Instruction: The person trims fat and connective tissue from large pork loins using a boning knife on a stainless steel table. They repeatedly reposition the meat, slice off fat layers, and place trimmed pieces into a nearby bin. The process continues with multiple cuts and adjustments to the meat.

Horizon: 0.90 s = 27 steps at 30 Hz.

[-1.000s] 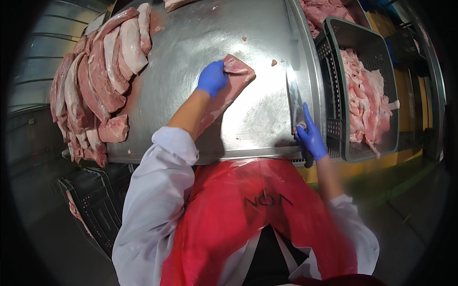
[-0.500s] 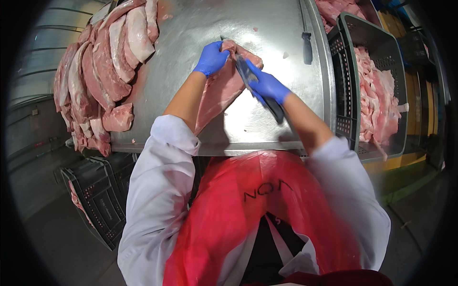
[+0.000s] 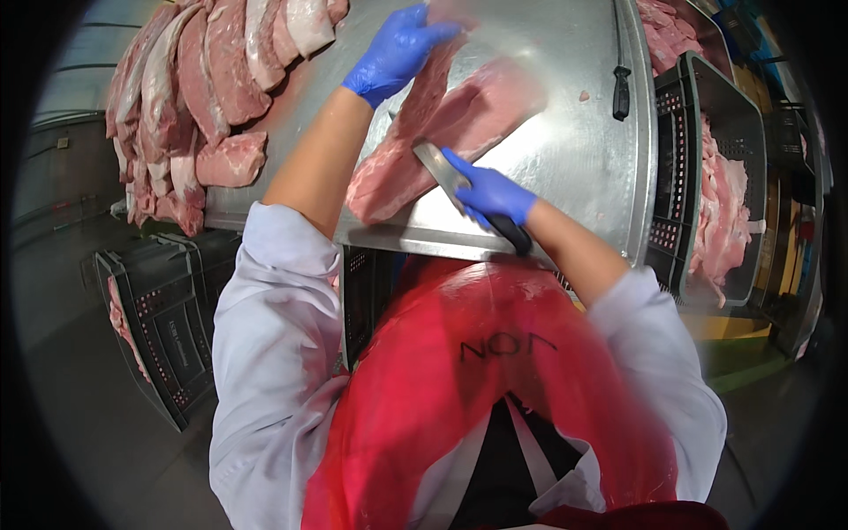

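Note:
My left hand [image 3: 399, 55], in a blue glove, is closed around the far end of a long strip of meat [image 3: 426, 99]. That strip is lifted away from a thick pink piece of meat [image 3: 481, 119] lying on the metal table, and the two appear joined toward the near end. My right hand [image 3: 499, 192], also blue-gloved, grips the dark handle of a knife [image 3: 442, 173]. Its blade points away to the left, its tip against or just over the near part of the meat. Blur softens the far end of the piece.
Several long cuts of meat [image 3: 185, 84] are heaped on the table's left. A dark-handled tool [image 3: 621, 93] lies near the table's raised right rim [image 3: 643, 168]. Beyond it stands a grey crate [image 3: 686, 221] holding pale trimmings [image 3: 720, 208]. Another crate [image 3: 163, 327] sits below left.
My left hand has moved farther away, lifting a strip off the piece. The knife has come nearer to me, toward the near part of the meat. The whole view has shifted.

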{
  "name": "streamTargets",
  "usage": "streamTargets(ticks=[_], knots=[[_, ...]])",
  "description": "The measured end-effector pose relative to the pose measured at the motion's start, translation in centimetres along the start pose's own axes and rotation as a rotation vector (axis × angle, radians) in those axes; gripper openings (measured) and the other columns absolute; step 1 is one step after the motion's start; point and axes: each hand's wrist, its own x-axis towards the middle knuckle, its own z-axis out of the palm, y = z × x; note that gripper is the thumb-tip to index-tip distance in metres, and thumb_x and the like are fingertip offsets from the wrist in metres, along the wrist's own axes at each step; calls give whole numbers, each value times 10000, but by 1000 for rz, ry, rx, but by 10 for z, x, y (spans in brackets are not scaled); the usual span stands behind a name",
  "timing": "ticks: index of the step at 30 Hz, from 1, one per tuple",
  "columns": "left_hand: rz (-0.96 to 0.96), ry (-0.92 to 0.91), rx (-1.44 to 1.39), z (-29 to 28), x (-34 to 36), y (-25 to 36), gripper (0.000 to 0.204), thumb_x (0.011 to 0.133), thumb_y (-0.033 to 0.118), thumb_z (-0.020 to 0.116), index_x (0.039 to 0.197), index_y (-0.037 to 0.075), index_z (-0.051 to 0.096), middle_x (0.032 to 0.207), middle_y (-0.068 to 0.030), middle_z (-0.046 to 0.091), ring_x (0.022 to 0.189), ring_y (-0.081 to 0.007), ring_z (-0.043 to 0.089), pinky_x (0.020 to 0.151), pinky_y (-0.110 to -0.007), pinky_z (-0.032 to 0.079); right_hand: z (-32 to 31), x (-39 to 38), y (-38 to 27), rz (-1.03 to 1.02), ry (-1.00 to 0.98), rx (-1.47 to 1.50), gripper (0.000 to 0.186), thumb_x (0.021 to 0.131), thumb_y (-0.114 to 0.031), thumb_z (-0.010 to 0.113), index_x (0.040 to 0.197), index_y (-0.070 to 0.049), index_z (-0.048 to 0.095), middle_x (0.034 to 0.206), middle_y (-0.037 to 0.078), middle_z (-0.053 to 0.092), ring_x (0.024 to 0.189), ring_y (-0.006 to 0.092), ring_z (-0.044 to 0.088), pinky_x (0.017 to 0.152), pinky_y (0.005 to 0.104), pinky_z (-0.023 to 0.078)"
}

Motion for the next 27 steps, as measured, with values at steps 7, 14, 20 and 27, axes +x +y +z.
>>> streamTargets(ticks=[7,14,20,27], knots=[[145,-24,-278,-51,-54,50,345,946,126,617,1254,-29,597,1149,-55,653,1077,-127,588,968,-262,457,53,-8,-42,61,-121,-120,752,977,-137,447,1637,-240,102,768,107,627,580,163,602,547,330,533],[212,69,-511,-98,-101,88,329,925,96,596,1231,-23,606,1162,-59,646,1076,-142,591,971,-257,451,93,53,-53,-110,77,-411,767,947,-156,486,1627,-198,133,833,244,676,706,302,699,707,394,560],[295,438,-475,-165,-183,128,258,922,75,602,1163,-3,654,1033,-72,713,914,-168,671,854,-293,528,120,0,14,-509,50,-556,735,990,-182,462,1628,-249,104,1019,306,688,894,467,689,854,480,549],[519,658,-579,-242,-407,166,468,1018,229,482,1379,-67,505,1383,-195,548,1225,-298,557,1029,-410,460,201,70,-77,-104,-206,-515,770,924,-128,472,1621,-264,175,782,247,645,663,315,658,704,412,545]])
